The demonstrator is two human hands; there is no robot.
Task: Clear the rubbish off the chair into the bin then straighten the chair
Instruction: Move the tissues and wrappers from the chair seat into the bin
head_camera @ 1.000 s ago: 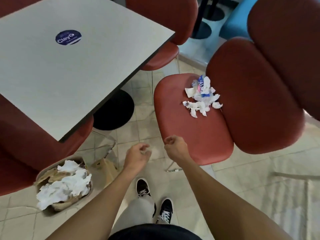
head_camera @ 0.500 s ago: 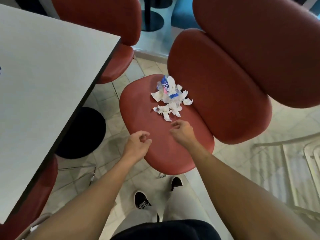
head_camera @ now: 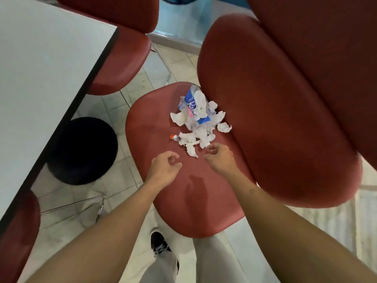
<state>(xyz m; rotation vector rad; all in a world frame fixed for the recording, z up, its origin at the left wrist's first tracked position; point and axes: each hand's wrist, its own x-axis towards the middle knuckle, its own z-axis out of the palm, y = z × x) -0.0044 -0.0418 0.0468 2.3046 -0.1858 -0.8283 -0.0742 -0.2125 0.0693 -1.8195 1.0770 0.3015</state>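
The rubbish (head_camera: 199,121), torn white tissue and a blue wrapper, lies at frame centre on the red chair (head_camera: 183,190), against its backrest edge. Below it, the left hand (head_camera: 164,169) and right hand (head_camera: 221,158) hover loosely curled, holding nothing. The table (head_camera: 51,78) edge runs along the left, with open tiled floor between.

A café or canteen: red padded chairs (head_camera: 275,119) around pedestal table (head_camera: 40,78).

Pale tiled floor (head_camera: 179,64), grey table (head_camera: 44,74) on a black base (head_camera: 83,150).
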